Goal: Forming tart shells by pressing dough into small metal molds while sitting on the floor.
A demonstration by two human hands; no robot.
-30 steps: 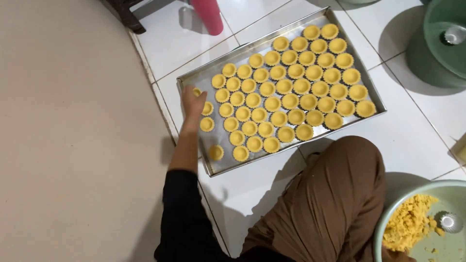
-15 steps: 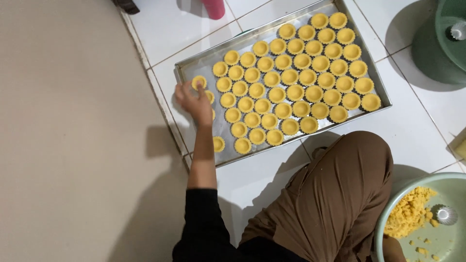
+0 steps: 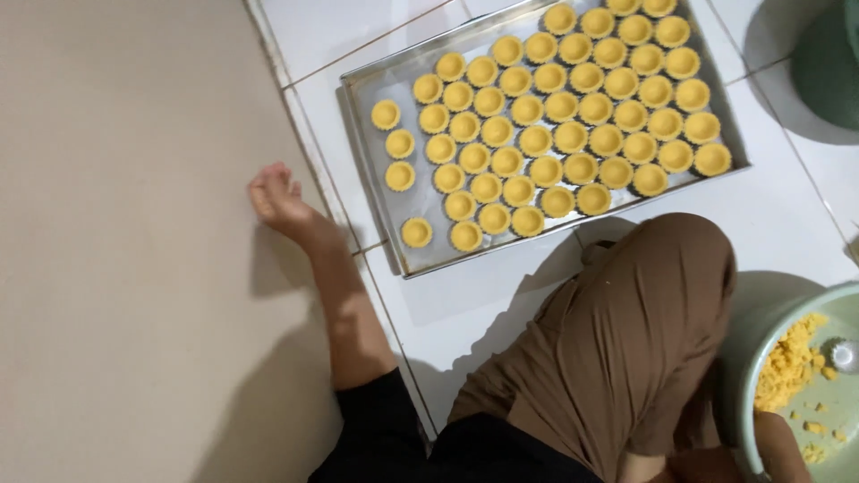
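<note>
- While the person sits on the floor [image 3: 134, 295], the left hand [image 3: 279, 199] rests on the beige part of it, just beside the left edge of the baking tray [image 3: 358, 161].
- This hand holds nothing; its fingers are loosely bent and point away from the body, and the palm side is down on the floor.
- The hand does not touch the tray; a narrow strip of white tile lies between them.
- The tray is a flat rectangle of silver metal, and it lies tilted across the white tiles in the upper middle of the view.
- Many small round yellow tart shells [image 3: 537, 140] stand on the tray in slanted rows, close together.
- Four shells at the left end stand more apart from the rest; the lowest of them [image 3: 416, 233] is near the tray's front corner.
- The knee in brown trousers [image 3: 626, 340] is bent just below the tray's front edge.
- A pale green bowl [image 3: 747, 376] stands at the lower right, with crumbly yellow dough [image 3: 787, 362] inside.
- Of the right hand, only a small part of the arm shows at the bottom right corner below the bowl, so I cannot tell whether it is open or holds something.
- A dark green round container [image 3: 828, 67] is at the upper right corner, well apart from the left hand.
</note>
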